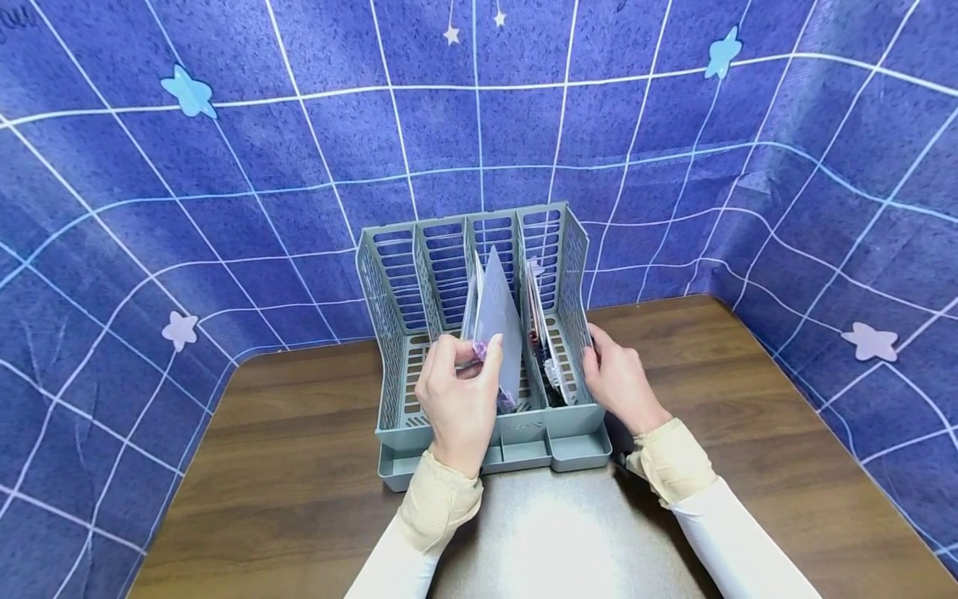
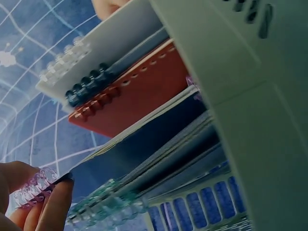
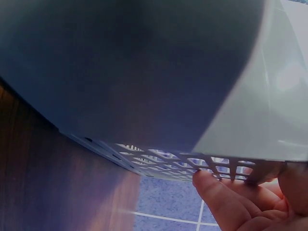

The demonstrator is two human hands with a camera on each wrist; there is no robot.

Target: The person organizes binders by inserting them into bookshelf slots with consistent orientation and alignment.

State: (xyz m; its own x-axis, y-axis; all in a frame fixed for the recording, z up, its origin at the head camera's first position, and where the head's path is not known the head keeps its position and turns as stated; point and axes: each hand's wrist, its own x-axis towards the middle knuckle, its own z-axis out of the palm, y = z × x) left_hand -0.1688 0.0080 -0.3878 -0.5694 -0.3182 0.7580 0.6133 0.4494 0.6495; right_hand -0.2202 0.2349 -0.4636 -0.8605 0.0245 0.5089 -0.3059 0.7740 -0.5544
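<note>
A grey-green desk file organizer [image 1: 383, 333] with slatted dividers stands on the table. My left hand [image 1: 458, 408] pinches the near edge of a spiral notebook [image 1: 500, 320] by its purple rings; it stands tilted in a middle slot. In the left wrist view, notebooks with teal rings [image 2: 108, 202] sit beside it. The right slot holds a red notebook [image 2: 139, 91], one with dark blue rings [image 2: 89, 86] and a white one with clear rings [image 2: 127, 31]. My right hand [image 1: 623, 378] grips the organizer's right side wall [image 1: 575, 279], fingers at its lattice in the right wrist view.
Shallow trays [image 1: 580, 453] run along the organizer's front. Brown wood table [image 1: 299, 474] extends on both sides, with a shiny glare patch [image 1: 554, 541] in front. A blue curtain [image 1: 299, 166] with a white grid and stars hangs behind and at the sides.
</note>
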